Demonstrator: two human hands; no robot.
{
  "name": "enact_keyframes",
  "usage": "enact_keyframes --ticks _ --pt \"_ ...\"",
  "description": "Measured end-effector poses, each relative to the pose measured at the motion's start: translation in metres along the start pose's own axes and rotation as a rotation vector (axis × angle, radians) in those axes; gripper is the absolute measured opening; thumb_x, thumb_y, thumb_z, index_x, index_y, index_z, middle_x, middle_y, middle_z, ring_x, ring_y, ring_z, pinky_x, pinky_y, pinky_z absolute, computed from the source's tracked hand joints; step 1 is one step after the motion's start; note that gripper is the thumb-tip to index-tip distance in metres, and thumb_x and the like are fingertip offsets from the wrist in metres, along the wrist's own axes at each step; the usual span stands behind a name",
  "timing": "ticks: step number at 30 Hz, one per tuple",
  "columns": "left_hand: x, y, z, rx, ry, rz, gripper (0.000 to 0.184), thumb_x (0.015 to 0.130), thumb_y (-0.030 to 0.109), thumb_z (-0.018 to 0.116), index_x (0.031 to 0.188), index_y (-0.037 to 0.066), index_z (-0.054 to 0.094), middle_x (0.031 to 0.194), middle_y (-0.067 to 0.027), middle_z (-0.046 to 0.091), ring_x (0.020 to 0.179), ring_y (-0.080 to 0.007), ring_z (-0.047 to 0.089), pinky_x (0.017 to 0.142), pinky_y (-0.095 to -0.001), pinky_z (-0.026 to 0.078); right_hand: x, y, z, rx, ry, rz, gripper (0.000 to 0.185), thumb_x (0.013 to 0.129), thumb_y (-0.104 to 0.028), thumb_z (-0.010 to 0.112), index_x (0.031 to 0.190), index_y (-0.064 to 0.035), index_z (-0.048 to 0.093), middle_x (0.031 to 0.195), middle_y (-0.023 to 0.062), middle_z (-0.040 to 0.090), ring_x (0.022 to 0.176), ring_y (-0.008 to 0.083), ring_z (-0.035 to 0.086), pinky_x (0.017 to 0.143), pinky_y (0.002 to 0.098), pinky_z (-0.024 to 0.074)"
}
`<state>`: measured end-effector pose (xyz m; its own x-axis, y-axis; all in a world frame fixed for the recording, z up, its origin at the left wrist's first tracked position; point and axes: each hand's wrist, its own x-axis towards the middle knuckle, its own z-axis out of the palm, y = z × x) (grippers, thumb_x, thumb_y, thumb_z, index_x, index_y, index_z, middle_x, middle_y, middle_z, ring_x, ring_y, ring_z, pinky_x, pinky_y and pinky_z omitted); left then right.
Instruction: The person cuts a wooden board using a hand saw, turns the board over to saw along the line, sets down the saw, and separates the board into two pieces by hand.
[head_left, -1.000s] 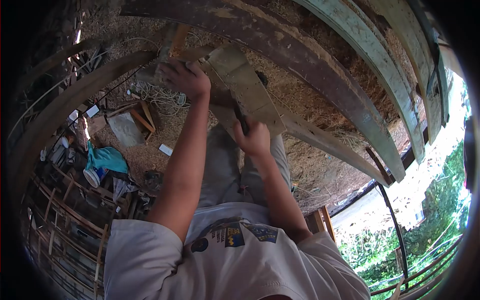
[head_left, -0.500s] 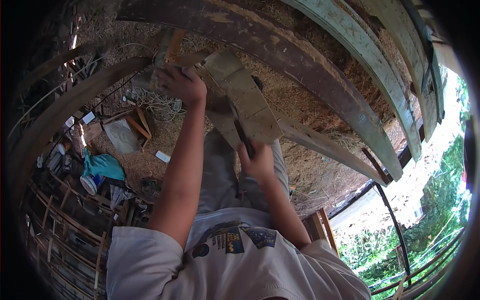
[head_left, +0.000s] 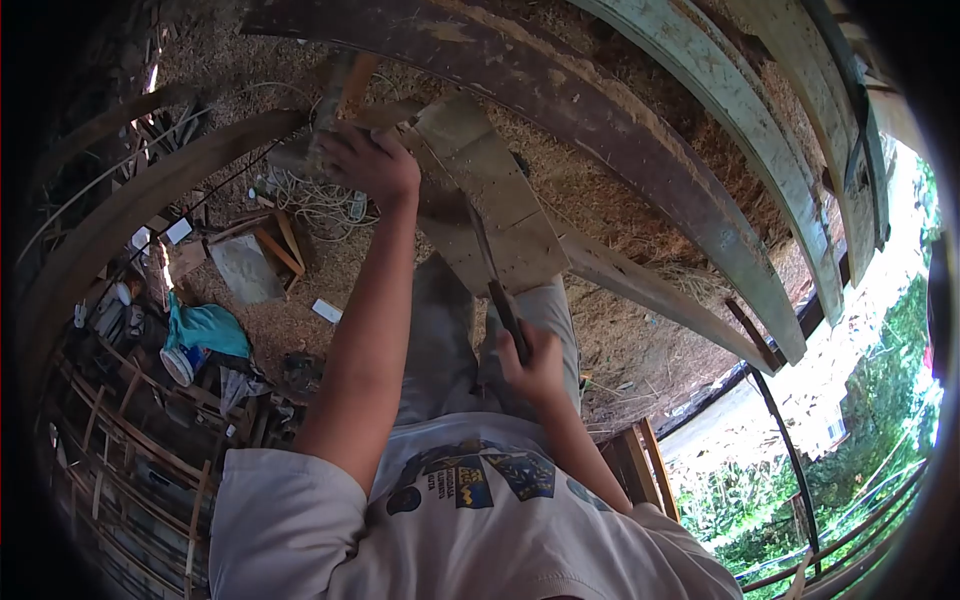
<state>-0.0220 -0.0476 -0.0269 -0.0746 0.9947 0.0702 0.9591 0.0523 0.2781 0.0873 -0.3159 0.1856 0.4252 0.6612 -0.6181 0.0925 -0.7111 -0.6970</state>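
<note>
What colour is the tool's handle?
The handle is black or nearly so; the head view, the only one, shows it in the right hand.

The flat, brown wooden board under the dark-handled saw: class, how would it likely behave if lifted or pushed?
The flat, brown wooden board is probably stiff, as its edges look straight with no visible sag. Being broad and flat, it seems unlikely to roll. Specks on its face may be dust, perhaps making it slightly slippery.
</note>
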Motion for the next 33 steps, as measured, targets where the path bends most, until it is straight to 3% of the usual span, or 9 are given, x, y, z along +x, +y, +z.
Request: enact_keyframes --ticks 4,6,12,16,18,22,24,30,33 --pt "-0.004 0.004 -0.001 0.007 -0.021 -0.021 0.071 0.108 0.042 0.031 0.163 -0.002 0.028 0.168 -0.0397 0.015 0.156 -0.0582 0.018 0.120 -0.0723 0.019 0.040 0.014 0.015 -0.104 -0.022 -0.025 0.034 0.094 -0.028 0.071 0.074 -0.0012 0.063 0.055 0.0132 0.054 0.048 0.0277 0.058 0.051 0.0419 0.0433" --pt "-0.004 0.001 0.000 0.013 -0.011 -0.014 0.071 0.108 0.042 0.031 0.163 -0.002 0.028 0.168 -0.0397 0.015 0.156 -0.0583 0.018 0.119 -0.0723 0.019 0.085 0.012 0.039 -0.195 0.071 -0.038 0.034 0.091 -0.030 0.072 0.071 -0.0030 0.064 0.056 0.0173 0.058 0.057 0.0409 0.066 0.056 0.0467 0.0508" --pt "0.001 0.004 -0.001 -0.002 -0.008 -0.011 0.071 0.108 0.043 0.030 0.162 -0.003 0.029 0.167 -0.0397 0.016 0.155 -0.0580 0.019 0.119 -0.0723 0.020 -0.008 -0.008 -0.003 -0.042 -0.011 0.067 0.039 0.091 -0.037 0.071 0.073 -0.0024 0.065 0.060 0.0222 0.060 0.060 0.0443 0.066 0.057 0.0491 0.0514" --pt "-0.004 0.005 0.000 0.020 0.002 -0.006 0.071 0.108 0.043 0.029 0.163 -0.003 0.027 0.168 -0.0390 0.017 0.156 -0.0573 0.019 0.119 -0.0719 0.020 0.028 -0.004 0.004 -0.097 -0.061 0.043 0.038 0.095 -0.032 0.070 0.075 -0.0004 0.064 0.061 0.0205 0.059 0.056 0.0401 0.064 0.053 0.0445 0.0437" --pt "-0.005 0.002 0.000 0.027 -0.001 -0.009 0.071 0.108 0.043 0.030 0.163 -0.002 0.027 0.168 -0.0388 0.017 0.156 -0.0571 0.019 0.119 -0.0720 0.020 0.071 0.009 0.040 -0.232 0.104 -0.059 0.038 0.096 -0.030 0.071 0.074 0.0003 0.063 0.056 0.0174 0.054 0.052 0.0354 0.062 0.052 0.0441 0.0424" --pt "-0.003 0.004 -0.002 -0.007 -0.013 -0.020 0.072 0.108 0.043 0.030 0.163 -0.002 0.027 0.168 -0.0387 0.018 0.156 -0.0568 0.019 0.119 -0.0721 0.021 0.054 0.007 0.029 -0.172 0.103 -0.091 0.039 0.095 -0.031 0.071 0.073 -0.0006 0.063 0.056 0.0175 0.054 0.053 0.0378 0.061 0.052 0.0450 0.0424" --pt "0.004 0.005 -0.001 -0.006 -0.007 -0.017 0.072 0.108 0.044 0.030 0.163 -0.002 0.028 0.168 -0.0387 0.018 0.156 -0.0567 0.019 0.119 -0.0721 0.021 0.012 -0.004 0.009 -0.066 0.016 0.028 0.040 0.094 -0.034 0.071 0.073 -0.0009 0.063 0.059 0.0205 0.056 0.057 0.0433 0.062 0.053 0.0467 0.0436" --pt "-0.002 0.002 0.003 0.024 0.005 -0.009 0.074 0.109 0.047 0.029 0.164 -0.002 0.026 0.168 -0.0393 0.017 0.156 -0.0578 0.019 0.120 -0.0716 0.019 0.070 0.008 0.036 -0.266 0.142 -0.099 0.038 0.094 -0.031 0.072 0.074 0.0000 0.066 0.057 0.0193 0.056 0.055 0.0368 0.066 0.053 0.0450 0.0461" --pt "-0.002 0.002 0.001 0.002 -0.011 -0.007 0.075 0.109 0.049 0.027 0.164 -0.002 0.026 0.167 -0.0397 0.017 0.156 -0.0585 0.018 0.120 -0.0717 0.019 0.074 0.008 0.038 -0.186 0.088 -0.034 0.036 0.094 -0.031 0.072 0.074 -0.0007 0.066 0.057 0.0185 0.057 0.054 0.0368 0.066 0.053 0.0448 0.0464"
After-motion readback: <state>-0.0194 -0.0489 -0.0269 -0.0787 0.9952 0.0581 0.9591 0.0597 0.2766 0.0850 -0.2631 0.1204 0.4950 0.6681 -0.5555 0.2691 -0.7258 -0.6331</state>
